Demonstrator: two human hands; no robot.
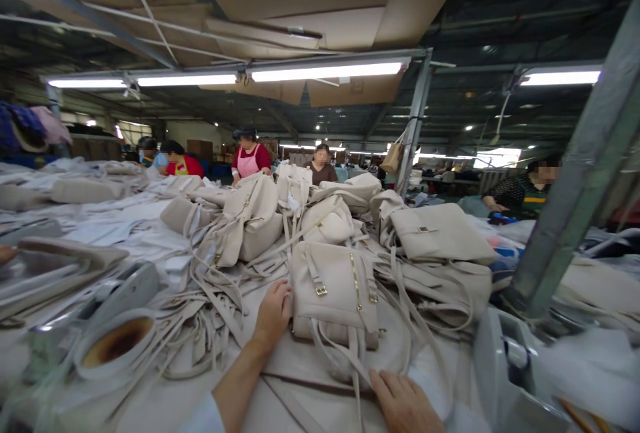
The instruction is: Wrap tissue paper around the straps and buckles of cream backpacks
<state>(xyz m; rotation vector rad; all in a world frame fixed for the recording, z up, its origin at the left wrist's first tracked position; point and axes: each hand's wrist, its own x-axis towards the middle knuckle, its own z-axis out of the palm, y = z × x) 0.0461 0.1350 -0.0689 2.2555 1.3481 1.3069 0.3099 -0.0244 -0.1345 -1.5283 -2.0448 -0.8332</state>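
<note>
A cream handbag [325, 286] lies in front of me, with gold buckles, a gold zip and loose straps hanging towards me. At its left edge is my left hand [273, 316], fingers curled together right beside the bag's side; what they hold, if anything, is hard to make out. My right hand [404, 401] lies lower right of the bag, fingers stretched out and flat near the dangling straps [350, 359]. Under and around the bag spreads cream material with a dark edge line.
More cream bags [435, 229] are heaped behind. Loose straps [200, 333] lie to the left, near a round tub with brown residue [120, 343]. Grey machines [515, 373] flank me. A metal post [575, 173] rises at right. Several people [250, 156] work beyond the heap.
</note>
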